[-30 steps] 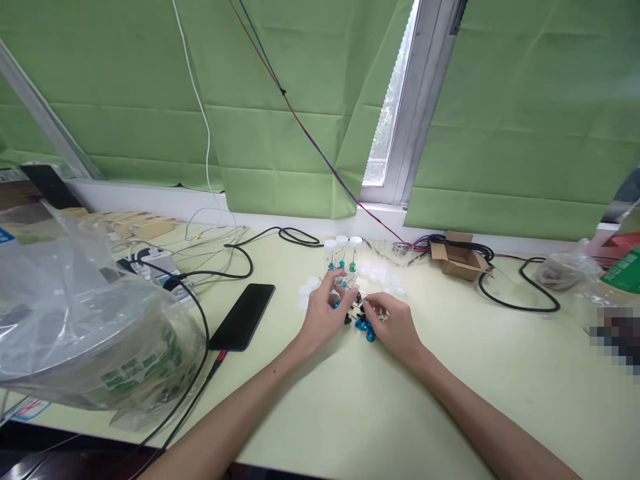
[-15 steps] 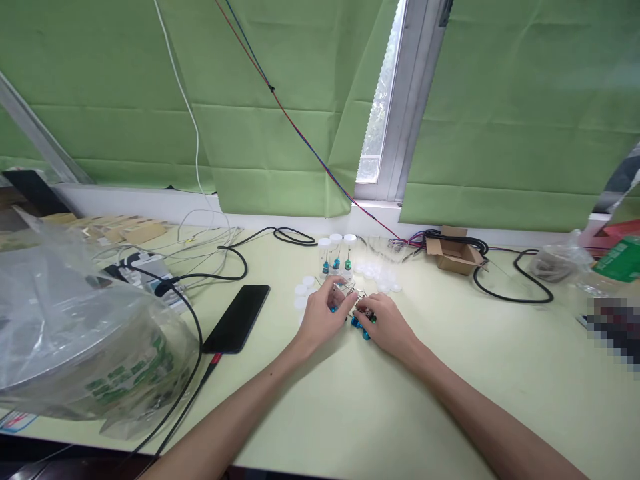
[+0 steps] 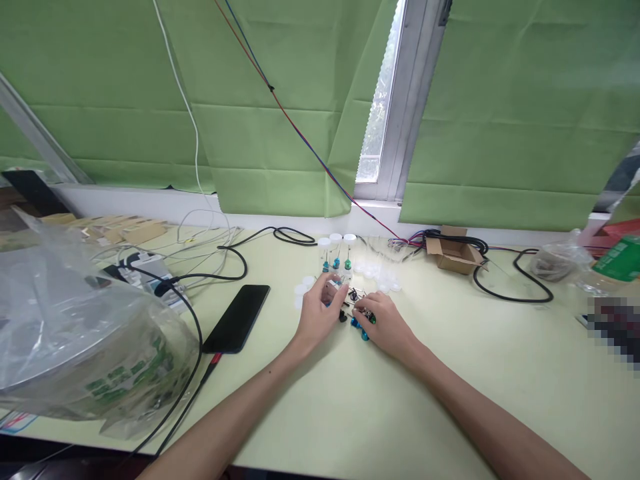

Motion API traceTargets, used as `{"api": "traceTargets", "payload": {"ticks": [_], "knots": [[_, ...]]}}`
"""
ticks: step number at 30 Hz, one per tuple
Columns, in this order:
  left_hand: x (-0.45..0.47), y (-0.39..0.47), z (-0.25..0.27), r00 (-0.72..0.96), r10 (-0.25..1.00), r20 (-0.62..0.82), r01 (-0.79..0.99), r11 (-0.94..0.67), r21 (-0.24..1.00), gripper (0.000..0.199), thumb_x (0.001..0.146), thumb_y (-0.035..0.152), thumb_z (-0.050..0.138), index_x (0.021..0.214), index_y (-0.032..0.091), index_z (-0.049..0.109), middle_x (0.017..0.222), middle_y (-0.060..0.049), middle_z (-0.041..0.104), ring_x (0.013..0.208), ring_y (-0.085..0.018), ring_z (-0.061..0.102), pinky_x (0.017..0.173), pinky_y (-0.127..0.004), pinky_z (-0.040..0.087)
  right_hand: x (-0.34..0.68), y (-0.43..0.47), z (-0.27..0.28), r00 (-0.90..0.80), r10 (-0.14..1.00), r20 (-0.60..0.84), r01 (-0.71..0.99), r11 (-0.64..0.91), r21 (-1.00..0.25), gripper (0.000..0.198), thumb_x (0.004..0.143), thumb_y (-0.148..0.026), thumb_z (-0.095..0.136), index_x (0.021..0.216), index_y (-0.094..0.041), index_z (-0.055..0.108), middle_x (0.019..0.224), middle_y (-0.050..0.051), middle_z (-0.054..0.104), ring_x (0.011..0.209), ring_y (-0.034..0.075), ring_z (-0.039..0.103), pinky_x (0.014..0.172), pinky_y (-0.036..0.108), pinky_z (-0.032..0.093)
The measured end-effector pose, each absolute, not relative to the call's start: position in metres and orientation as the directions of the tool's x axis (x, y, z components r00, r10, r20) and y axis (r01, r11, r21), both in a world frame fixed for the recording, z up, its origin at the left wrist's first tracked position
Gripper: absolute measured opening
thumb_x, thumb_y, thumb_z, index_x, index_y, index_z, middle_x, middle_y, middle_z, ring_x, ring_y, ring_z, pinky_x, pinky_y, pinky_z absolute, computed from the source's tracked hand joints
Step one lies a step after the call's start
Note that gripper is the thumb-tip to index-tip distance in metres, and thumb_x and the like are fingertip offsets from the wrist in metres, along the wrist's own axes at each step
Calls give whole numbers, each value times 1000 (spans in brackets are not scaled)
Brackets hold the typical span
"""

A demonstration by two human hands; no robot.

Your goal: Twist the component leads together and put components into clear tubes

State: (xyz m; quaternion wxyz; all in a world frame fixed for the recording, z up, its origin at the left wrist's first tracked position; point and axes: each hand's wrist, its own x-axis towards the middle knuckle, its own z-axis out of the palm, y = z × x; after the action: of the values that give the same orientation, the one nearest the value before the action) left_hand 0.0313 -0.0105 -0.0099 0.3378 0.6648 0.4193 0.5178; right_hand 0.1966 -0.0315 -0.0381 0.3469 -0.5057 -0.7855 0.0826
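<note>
My left hand point(image 3: 320, 312) is curled over the table, its thumb and fingertips bent toward each other. Whatever lies inside its grasp is too small and hidden to name. My right hand point(image 3: 387, 321) is closed, fingertips down among small parts with thin metal pins. What it grips is covered by the fingers. Blue pieces point(image 3: 365, 335) lie under its thumb side, and a black piece point(image 3: 343, 316) sits between the two hands. Behind them stand three clear bottles with white lids point(image 3: 336, 238), holding blue and green pieces point(image 3: 348, 265) with thin stems.
White caps point(image 3: 301, 289) lie left of my hands, with clear-white ones point(image 3: 385, 280) to the right. A black phone point(image 3: 237, 319) is at left beside a large plastic-wrapped roll point(image 3: 100, 347). Cables and a small open cardboard box point(image 3: 454, 259) are at the back.
My left hand has shifted slightly left, away from the right hand, uncovering the black piece and metal parts between them. My right hand has barely moved.
</note>
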Motion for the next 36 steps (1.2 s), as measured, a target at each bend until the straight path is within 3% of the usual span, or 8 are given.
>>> {"api": "traceTargets", "payload": {"ticks": [9, 15, 30, 36], "knots": [[25, -7, -5, 65, 916, 395, 117, -400, 909, 29, 87, 48, 58, 98, 22, 56, 57, 6, 44, 47, -10, 41, 47, -22, 34, 193, -36, -37, -314, 819, 480, 713, 537, -450, 13, 90, -30, 61, 94, -21, 70, 90, 8, 67, 90, 24, 55, 85, 41, 44], [23, -3, -1, 38, 913, 406, 50, -407, 912, 28, 87, 48, 60, 95, 22, 55, 54, 7, 43, 45, -10, 40, 45, -22, 32, 192, -37, -39, -310, 835, 455, 731, 515, -447, 15, 87, -23, 63, 100, -21, 69, 94, 8, 66, 95, 25, 54, 87, 41, 45], [26, -5, -7, 60, 907, 418, 131, -422, 897, 26, 86, 46, 61, 97, 22, 58, 55, 7, 44, 47, -10, 41, 48, -22, 34, 187, -36, -49, -288, 863, 415, 795, 457, -398, 11, 88, -14, 54, 94, -20, 61, 100, 10, 61, 96, 26, 52, 88, 43, 43], [25, -5, -6, 48, 907, 419, 130, -422, 897, 26, 87, 46, 60, 98, 22, 58, 55, 7, 44, 47, -10, 41, 48, -23, 35, 186, -39, -44, -262, 867, 424, 783, 447, -432, 20, 90, -23, 57, 110, -21, 59, 107, 10, 61, 102, 27, 52, 94, 45, 42]]}}
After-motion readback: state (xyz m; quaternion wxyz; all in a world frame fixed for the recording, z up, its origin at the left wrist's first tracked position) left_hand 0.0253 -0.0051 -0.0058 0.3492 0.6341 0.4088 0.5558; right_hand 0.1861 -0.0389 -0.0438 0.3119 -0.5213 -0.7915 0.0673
